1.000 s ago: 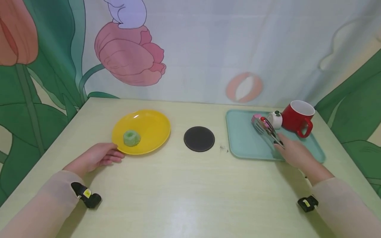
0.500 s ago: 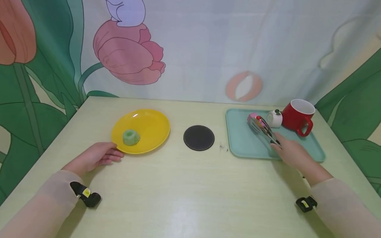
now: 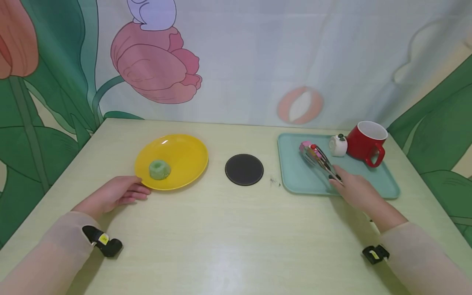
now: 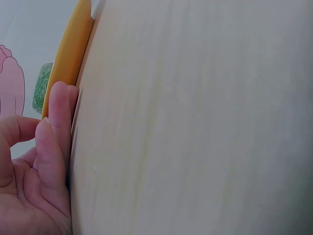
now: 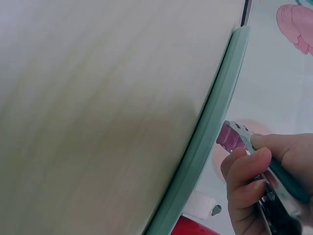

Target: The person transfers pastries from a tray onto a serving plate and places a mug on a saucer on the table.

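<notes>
My left hand (image 3: 117, 193) pinches the near-left rim of a yellow plate (image 3: 186, 164), thumb above and fingers below it. A green ring-shaped cake (image 3: 159, 169) sits on that plate, towards its left side. At the right, my right hand (image 3: 355, 185) grips metal serving tongs (image 3: 324, 163). Between the tongs' ends is a small pink cake (image 3: 305, 145) with a red berry-like topping. The tongs and pink cake are over the light green tray (image 3: 302, 180). In the right wrist view, the pink cake (image 5: 229, 137) shows at the tongs' tips, above the tray's edge.
A white roll-shaped cake (image 3: 337, 146) with a dark green top stands on the tray beside a red mug (image 3: 365, 143). A round black coaster (image 3: 244, 169) lies between plate and tray. Behind the table (image 3: 221, 229) hangs a flower-printed curtain (image 3: 236, 61).
My right hand has moved left with the tongs and the pink cake, which is now farther from the white roll cake. The left hand still holds the plate's rim.
</notes>
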